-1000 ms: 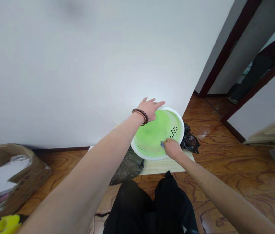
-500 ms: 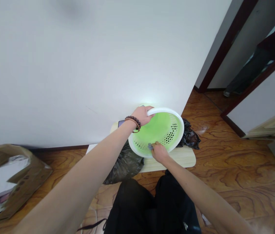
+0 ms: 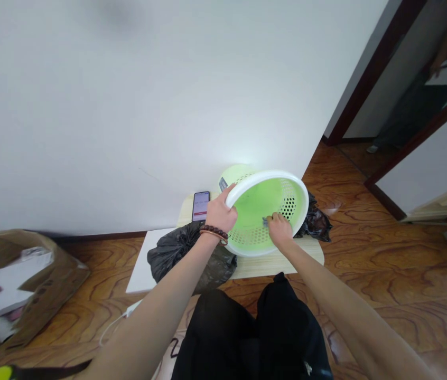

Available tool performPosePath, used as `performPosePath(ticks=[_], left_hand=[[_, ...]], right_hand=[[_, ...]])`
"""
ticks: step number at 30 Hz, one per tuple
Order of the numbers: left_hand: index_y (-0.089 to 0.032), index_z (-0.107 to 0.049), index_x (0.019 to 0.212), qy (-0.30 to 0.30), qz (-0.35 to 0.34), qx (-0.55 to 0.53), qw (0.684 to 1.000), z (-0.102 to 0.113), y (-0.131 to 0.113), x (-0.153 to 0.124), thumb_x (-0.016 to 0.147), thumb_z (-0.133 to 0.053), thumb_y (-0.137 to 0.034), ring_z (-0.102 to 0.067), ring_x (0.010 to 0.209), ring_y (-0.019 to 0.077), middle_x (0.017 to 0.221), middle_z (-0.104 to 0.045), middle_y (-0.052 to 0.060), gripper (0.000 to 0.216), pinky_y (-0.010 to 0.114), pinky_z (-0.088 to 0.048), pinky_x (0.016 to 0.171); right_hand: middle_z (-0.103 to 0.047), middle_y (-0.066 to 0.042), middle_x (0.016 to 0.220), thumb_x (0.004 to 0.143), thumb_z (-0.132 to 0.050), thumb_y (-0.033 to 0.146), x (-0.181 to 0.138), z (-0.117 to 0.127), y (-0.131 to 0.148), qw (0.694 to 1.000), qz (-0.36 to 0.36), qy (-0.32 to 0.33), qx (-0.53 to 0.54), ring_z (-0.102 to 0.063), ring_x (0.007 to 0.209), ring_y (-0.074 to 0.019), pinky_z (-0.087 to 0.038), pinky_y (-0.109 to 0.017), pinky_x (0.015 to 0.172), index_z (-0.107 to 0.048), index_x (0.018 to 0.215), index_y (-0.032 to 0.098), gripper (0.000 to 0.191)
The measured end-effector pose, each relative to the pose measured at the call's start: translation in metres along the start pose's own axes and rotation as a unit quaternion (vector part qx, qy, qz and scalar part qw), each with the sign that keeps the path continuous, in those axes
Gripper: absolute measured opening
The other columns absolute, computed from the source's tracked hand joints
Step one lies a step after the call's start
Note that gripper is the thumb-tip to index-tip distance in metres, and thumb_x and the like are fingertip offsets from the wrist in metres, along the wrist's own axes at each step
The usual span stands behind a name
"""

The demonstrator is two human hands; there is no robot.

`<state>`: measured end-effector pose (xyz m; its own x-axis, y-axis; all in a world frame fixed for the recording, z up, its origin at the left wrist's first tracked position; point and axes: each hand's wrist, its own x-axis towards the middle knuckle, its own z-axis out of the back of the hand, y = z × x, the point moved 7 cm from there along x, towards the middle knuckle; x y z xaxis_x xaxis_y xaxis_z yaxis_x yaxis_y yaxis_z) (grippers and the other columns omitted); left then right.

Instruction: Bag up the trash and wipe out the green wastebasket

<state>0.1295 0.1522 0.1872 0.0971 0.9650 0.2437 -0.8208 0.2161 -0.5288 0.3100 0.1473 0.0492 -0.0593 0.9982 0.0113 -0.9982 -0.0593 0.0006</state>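
Observation:
A light green plastic basket (image 3: pixel 257 203) with a white rim and rows of holes is tilted on its side, its mouth towards me. My left hand (image 3: pixel 221 212) grips the rim on the left, fingers closed round it. Inside the mouth, my right hand (image 3: pixel 279 229) is closed on a small grey-blue cloth (image 3: pixel 265 221), held close to the inner wall. Most of the cloth is hidden by the fingers. Beneath the basket is a pale wooden board-like surface (image 3: pixel 279 262). A dark tied plastic bag (image 3: pixel 179 243) lies by my left forearm.
A phone (image 3: pixel 200 206) with its screen lit lies left of the basket. Another black plastic bag (image 3: pixel 318 221) is on the right. An open cardboard box (image 3: pixel 55 285) stands on the floor at left. A white wall (image 3: pixel 148 105) rises behind; a person (image 3: pixel 409 105) is beyond the doorway.
My left hand has shifted down along the rim, and the basket has turned slightly. My right hand has moved right and up inside it with the cloth. The phone is now uncovered.

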Motion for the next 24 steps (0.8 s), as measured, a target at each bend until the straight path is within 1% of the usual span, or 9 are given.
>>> performPosePath(ticks=[3,6,8,10,13,16,18,21,24], left_hand=[[-0.025,-0.043,0.130,-0.005,0.000,-0.004,1.000,-0.005,0.000,-0.007,0.071,-0.043,-0.014,-0.062,0.092,0.0181,0.107,-0.065,0.000,0.060,0.026,-0.048,0.082],[-0.027,-0.042,0.130,-0.005,0.003,-0.007,1.000,-0.007,0.000,-0.011,0.071,-0.043,-0.014,-0.061,0.095,0.0174,0.109,-0.064,-0.002,0.060,0.026,-0.048,0.084],[-0.028,-0.041,0.131,-0.009,0.015,-0.012,1.000,-0.007,0.005,-0.014,0.072,-0.043,-0.014,-0.061,0.096,0.0176,0.110,-0.064,-0.003,0.061,0.026,-0.048,0.085],[-0.028,-0.040,0.131,-0.019,0.036,-0.015,0.999,-0.004,0.013,-0.019,0.072,-0.044,-0.015,-0.061,0.095,0.0182,0.111,-0.063,-0.002,0.061,0.027,-0.049,0.084],[-0.028,-0.039,0.132,-0.030,0.046,-0.016,0.998,-0.002,0.024,-0.027,0.073,-0.044,-0.015,-0.062,0.094,0.0185,0.112,-0.063,-0.002,0.061,0.028,-0.050,0.084],[-0.028,-0.041,0.131,-0.032,0.016,-0.033,0.999,-0.004,0.026,-0.032,0.073,-0.044,-0.014,-0.061,0.097,0.0179,0.115,-0.062,-0.002,0.060,0.028,-0.049,0.085],[-0.029,-0.044,0.129,-0.048,0.004,-0.054,0.997,-0.007,0.025,-0.034,0.071,-0.044,-0.011,-0.061,0.098,0.0175,0.116,-0.061,-0.004,0.061,0.027,-0.049,0.086],[-0.028,-0.047,0.127,-0.082,0.010,-0.085,0.993,-0.009,0.025,-0.036,0.069,-0.045,-0.008,-0.061,0.099,0.0172,0.119,-0.060,-0.004,0.062,0.026,-0.048,0.088],[-0.028,-0.047,0.127,-0.085,0.009,-0.107,0.991,-0.012,0.027,-0.041,0.069,-0.046,-0.007,-0.060,0.103,0.0169,0.123,-0.057,-0.004,0.062,0.026,-0.046,0.091]], right_hand=[[-0.056,-0.012,0.101,0.085,-0.039,0.010,-0.004,-0.019,0.029,0.993,-0.047,0.040,0.097,-0.056,0.089,-0.0190,-0.041,-0.027,0.075,-0.059,0.110,0.015,0.032],[-0.056,-0.010,0.102,0.087,-0.040,0.017,-0.008,-0.023,0.066,0.982,0.008,0.034,0.186,-0.056,0.089,-0.0177,-0.040,-0.026,0.080,-0.055,0.117,0.017,0.034],[-0.055,-0.009,0.103,0.088,-0.040,0.017,-0.010,-0.019,0.077,0.978,0.068,0.031,0.197,-0.055,0.092,-0.0173,-0.039,-0.025,0.083,-0.054,0.120,0.019,0.035],[-0.055,-0.009,0.102,0.087,-0.040,0.015,-0.008,-0.014,0.072,0.979,0.130,0.042,0.153,-0.052,0.096,-0.0181,-0.038,-0.026,0.084,-0.057,0.117,0.019,0.034],[-0.056,-0.012,0.100,0.086,-0.039,0.009,0.003,-0.004,0.039,0.984,0.170,0.042,0.034,-0.048,0.100,-0.0222,-0.037,-0.031,0.086,-0.063,0.106,0.016,0.032],[-0.055,-0.016,0.102,0.086,-0.037,0.007,0.017,0.002,0.006,0.989,0.141,0.006,-0.035,-0.046,0.102,-0.0252,-0.035,-0.035,0.088,-0.063,0.101,0.010,0.030],[-0.054,-0.016,0.102,0.086,-0.036,0.006,0.020,-0.002,0.002,0.995,0.096,0.000,-0.037,-0.047,0.102,-0.0251,-0.036,-0.035,0.086,-0.063,0.101,0.010,0.031],[-0.055,-0.013,0.101,0.085,-0.036,0.006,0.012,-0.024,0.025,0.999,0.004,0.031,0.023,-0.052,0.094,-0.0210,-0.039,-0.029,0.079,-0.060,0.108,0.014,0.034],[-0.055,-0.009,0.101,0.088,-0.038,0.014,-0.002,-0.041,0.074,0.993,0.001,0.042,0.113,-0.055,0.085,-0.0165,-0.040,-0.025,0.075,-0.056,0.114,0.018,0.032]])
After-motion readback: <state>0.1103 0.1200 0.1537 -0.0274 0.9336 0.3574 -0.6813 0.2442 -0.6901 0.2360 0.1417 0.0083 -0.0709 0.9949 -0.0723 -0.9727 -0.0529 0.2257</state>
